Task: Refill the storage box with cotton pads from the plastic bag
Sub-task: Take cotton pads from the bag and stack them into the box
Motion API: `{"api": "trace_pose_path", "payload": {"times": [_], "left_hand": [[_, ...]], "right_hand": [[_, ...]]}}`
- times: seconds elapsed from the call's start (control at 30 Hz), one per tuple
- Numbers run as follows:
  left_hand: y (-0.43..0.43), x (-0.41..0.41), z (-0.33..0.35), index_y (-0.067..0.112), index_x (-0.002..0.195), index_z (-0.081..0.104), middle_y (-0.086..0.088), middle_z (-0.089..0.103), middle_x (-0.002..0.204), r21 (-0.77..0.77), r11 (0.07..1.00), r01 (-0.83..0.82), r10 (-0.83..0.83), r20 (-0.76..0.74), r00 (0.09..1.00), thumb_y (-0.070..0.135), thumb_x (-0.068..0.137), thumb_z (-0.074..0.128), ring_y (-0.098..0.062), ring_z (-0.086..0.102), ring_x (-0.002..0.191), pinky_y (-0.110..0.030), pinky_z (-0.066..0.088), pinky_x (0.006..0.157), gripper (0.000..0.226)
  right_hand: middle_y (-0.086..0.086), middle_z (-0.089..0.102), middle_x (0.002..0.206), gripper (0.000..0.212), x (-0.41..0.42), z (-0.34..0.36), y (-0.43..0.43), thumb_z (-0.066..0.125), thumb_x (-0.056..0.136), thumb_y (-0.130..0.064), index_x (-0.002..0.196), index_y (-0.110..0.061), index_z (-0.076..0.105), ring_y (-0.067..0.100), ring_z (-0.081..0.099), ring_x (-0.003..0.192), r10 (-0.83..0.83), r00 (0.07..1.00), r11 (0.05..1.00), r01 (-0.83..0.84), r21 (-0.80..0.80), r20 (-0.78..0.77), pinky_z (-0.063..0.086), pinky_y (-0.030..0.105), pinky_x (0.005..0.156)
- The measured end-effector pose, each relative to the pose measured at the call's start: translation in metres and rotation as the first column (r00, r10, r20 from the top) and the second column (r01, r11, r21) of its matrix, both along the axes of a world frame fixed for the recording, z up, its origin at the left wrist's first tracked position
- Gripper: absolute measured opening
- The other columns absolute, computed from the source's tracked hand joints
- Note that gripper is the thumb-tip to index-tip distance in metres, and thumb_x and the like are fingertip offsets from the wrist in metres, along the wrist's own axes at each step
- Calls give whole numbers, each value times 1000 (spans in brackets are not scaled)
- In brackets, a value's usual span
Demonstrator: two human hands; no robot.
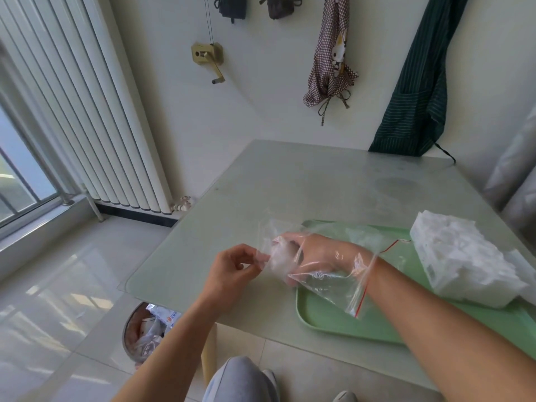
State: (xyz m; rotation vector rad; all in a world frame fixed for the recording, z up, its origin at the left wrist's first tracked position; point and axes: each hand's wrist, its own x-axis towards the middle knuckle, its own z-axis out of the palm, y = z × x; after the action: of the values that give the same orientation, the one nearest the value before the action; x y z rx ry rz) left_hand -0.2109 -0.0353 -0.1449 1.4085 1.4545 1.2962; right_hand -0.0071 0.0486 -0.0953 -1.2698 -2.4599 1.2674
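Clear, thin film is all the plastic bag (322,274) is: limp, light and slippery, with a red zip strip along its mouth as the only stiffer line. It hangs just over the near-left corner of the green tray (348,320). The right hand (316,253) is thrust inside it up to the wrist, fingers curled at the closed end, seemingly around a few cotton pads, though the film blurs them. The left hand (232,268) pinches the bag's outer corner from outside, thumb against fingers, closed on the film. A large white pack (464,262) of pads lies on the tray's right side. No storage box shows. Pads are soft and compress easily; best taken as a loose stack, with the film held taut at the corner.
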Motion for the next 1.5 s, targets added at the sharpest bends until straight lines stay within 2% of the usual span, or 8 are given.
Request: {"api": "trace_pose_path", "payload": {"times": [0.27,0.4,0.6,0.9,1.07,1.17,1.33,1.5], "left_hand": [[-1,1,3,15,77,70,6,77,84,-6,1000,-2,2,6,1000,-1,83,71,-6,70,78,-17,50,69,17],[-1,1,3,15,77,70,6,76,79,-9,1000,-13,14,24,1000,-2,84,70,-6,68,73,-17,48,68,19],[0,3,3,10,78,66,0,73,76,5,994,-106,105,91,990,0,83,73,-6,67,70,-15,46,65,13],[-4,6,15,12,77,39,-10,72,93,-32,953,-300,302,90,949,-13,83,44,-28,63,54,-21,41,42,26],[-6,20,25,6,80,58,-11,70,97,-37,982,-187,191,183,964,-9,84,55,-26,74,77,-34,59,71,16],[-3,32,33,23,102,74,2,72,109,-51,999,-11,15,89,996,26,76,76,-11,71,99,-29,56,87,26],[12,46,43,8,137,49,-1,41,128,-101,987,-127,117,-99,988,61,53,82,-14,54,116,-27,43,99,105],[19,48,53,10,146,34,-12,12,155,-218,933,-286,178,-410,895,54,80,71,-32,49,125,-36,39,102,87]], "right_hand": [[15,70,110,59,-4,7,-3,87,69,-22,119,-7,60,26,69,99,7,998,1000,-7,7,61,54,34,85],[-3,66,103,57,-1,15,-7,88,67,-18,117,-4,65,-11,62,80,3,1000,999,-4,-40,-1,49,10,73],[5,73,110,68,15,21,-6,91,60,-28,122,-31,63,25,70,102,-115,974,987,91,-131,-193,56,39,92],[10,72,102,43,46,40,-22,79,75,-1,115,-8,67,26,67,90,-444,812,795,163,-585,-378,58,43,75],[10,73,89,22,62,62,-34,66,86,0,107,-7,67,23,69,74,-494,788,744,166,-647,-366,60,31,57],[9,66,76,13,69,74,-39,61,91,-3,103,-6,65,18,66,62,-495,784,743,158,-650,-375,59,26,51],[9,73,86,12,87,80,-41,67,88,-6,99,-6,69,20,71,75,-506,774,751,179,-635,-380,60,24,56],[9,74,89,27,115,88,-44,72,83,-8,109,-5,65,20,71,78,-559,723,753,239,-613,-406,61,28,59]]}}
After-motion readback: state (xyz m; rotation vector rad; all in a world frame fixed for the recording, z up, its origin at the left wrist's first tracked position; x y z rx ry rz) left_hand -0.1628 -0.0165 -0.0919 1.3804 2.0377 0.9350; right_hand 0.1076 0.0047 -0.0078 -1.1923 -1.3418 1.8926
